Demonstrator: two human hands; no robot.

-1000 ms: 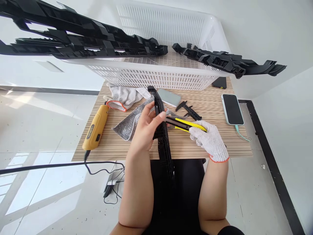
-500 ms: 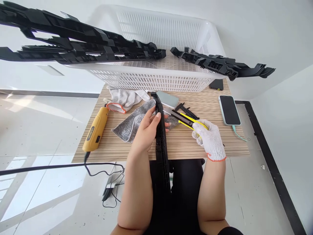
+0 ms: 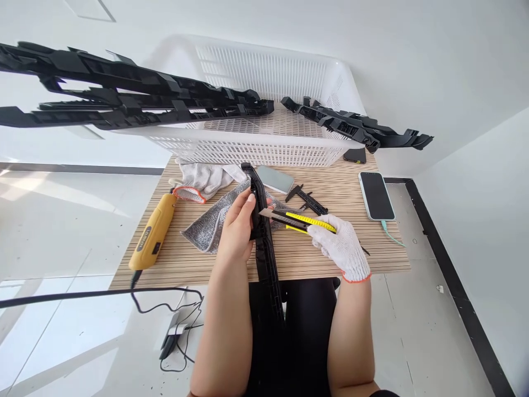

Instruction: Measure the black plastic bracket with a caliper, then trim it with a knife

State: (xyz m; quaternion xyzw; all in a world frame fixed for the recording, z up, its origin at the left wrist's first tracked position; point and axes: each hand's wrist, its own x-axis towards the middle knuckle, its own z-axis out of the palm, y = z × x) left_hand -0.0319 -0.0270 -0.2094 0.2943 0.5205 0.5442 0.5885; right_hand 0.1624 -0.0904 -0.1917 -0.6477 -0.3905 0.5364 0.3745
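My bare left hand [image 3: 237, 229] is wrapped round a long black plastic part [image 3: 264, 248] that runs from the table down toward my lap. In a white knit glove, my right hand [image 3: 341, 245] grips a yellow and black utility knife [image 3: 301, 220]. The knife's blade tip touches the black part just right of my left fingers. A grey cloth [image 3: 210, 223] lies under the part on the striped wooden table [image 3: 297, 256].
A white slatted basket [image 3: 264, 143] stands at the table's back with long black parts [image 3: 124, 94] across its rim, another black part [image 3: 355, 127] at right. On the table: a yellow power tool [image 3: 152, 231] with cord, white glove [image 3: 202, 177], caliper [image 3: 309, 199], grey block [image 3: 275, 179], phone [image 3: 376, 196].
My right hand brought the knife left, back against the black part after drawing it away. The left hand shifted its grip slightly on the part. The view tilted down a little.
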